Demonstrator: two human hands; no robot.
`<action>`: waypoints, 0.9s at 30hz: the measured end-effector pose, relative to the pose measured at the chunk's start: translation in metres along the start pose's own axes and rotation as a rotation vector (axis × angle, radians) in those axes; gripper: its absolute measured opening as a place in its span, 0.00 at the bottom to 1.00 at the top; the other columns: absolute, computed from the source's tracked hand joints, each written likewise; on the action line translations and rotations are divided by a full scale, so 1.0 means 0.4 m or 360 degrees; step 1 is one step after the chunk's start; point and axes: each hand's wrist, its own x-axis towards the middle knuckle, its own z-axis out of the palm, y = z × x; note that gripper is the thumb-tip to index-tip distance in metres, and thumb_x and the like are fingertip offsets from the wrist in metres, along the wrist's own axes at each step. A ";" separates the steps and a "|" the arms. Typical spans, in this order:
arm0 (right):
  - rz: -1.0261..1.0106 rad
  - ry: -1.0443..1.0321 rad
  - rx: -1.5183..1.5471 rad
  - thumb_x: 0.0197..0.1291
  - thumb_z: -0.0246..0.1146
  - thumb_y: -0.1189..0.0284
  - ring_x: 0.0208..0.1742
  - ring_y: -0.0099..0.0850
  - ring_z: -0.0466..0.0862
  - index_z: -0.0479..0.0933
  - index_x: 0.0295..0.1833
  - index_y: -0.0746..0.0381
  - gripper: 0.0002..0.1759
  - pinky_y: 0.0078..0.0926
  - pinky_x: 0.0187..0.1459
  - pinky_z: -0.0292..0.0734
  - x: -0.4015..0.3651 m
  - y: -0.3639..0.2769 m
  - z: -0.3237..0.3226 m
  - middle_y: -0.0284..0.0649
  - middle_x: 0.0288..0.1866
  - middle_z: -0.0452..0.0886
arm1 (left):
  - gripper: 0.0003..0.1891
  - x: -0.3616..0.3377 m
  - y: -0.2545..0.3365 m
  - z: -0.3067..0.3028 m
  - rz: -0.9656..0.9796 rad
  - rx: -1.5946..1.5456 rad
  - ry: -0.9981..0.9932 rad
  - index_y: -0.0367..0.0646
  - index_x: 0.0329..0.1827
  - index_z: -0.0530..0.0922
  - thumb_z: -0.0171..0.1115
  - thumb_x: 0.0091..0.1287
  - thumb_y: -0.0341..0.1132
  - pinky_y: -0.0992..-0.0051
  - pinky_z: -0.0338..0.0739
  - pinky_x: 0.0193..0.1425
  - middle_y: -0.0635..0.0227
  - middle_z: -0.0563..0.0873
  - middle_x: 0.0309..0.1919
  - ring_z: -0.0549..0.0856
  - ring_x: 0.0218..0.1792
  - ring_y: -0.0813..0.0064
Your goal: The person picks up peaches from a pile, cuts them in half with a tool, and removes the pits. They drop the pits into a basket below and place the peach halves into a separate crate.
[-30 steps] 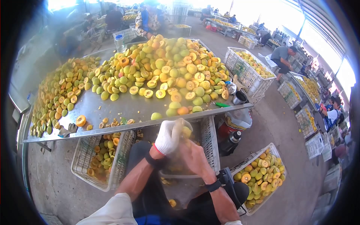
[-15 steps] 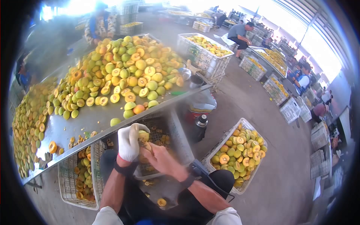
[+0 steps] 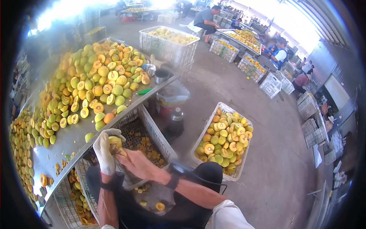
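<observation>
My left hand (image 3: 103, 149), in a white glove, is closed around a yellow-green peach (image 3: 115, 144). My right hand (image 3: 135, 163) is bare, with its fingers curled against the near side of this fruit. Whatever sits in the right fingers is too blurred and covered to name. Both hands are above a grey plastic crate (image 3: 159, 139) in which brown pits and scraps lie. Just beyond them runs the edge of a metal table (image 3: 82, 126), bearing a large heap of whole and halved peaches (image 3: 95, 84).
To the right on the floor stands a white crate of peaches (image 3: 225, 139). A dark thermos (image 3: 176, 121) stands nearer the table. A metal cup (image 3: 161, 76) and a green-handled tool (image 3: 144, 91) lie at the table's corner. Another fruit crate (image 3: 74, 191) is at lower left. Several people work farther back.
My view has swung to the right, so the table and heap appear farther left. Both hands stay together on the peach.
</observation>
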 end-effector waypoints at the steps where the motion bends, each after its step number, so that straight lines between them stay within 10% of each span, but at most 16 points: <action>1: 0.0014 0.0023 -0.0012 0.82 0.55 0.63 0.34 0.34 0.80 0.78 0.55 0.68 0.17 0.39 0.42 0.78 0.007 -0.004 -0.004 0.50 0.34 0.82 | 0.28 0.000 0.007 0.007 -0.0045 0.0025 0.0037 0.31 0.40 0.84 0.47 0.86 0.48 0.76 0.79 0.39 0.62 0.88 0.31 0.85 0.30 0.75; 27: -0.0141 -0.0072 -0.0101 0.80 0.57 0.63 0.35 0.51 0.85 0.76 0.52 0.70 0.17 0.44 0.39 0.78 0.016 0.004 0.003 0.55 0.33 0.83 | 0.31 -0.021 -0.001 0.000 0.0108 0.0065 0.0227 0.32 0.39 0.83 0.40 0.86 0.50 0.74 0.78 0.41 0.59 0.88 0.31 0.84 0.32 0.73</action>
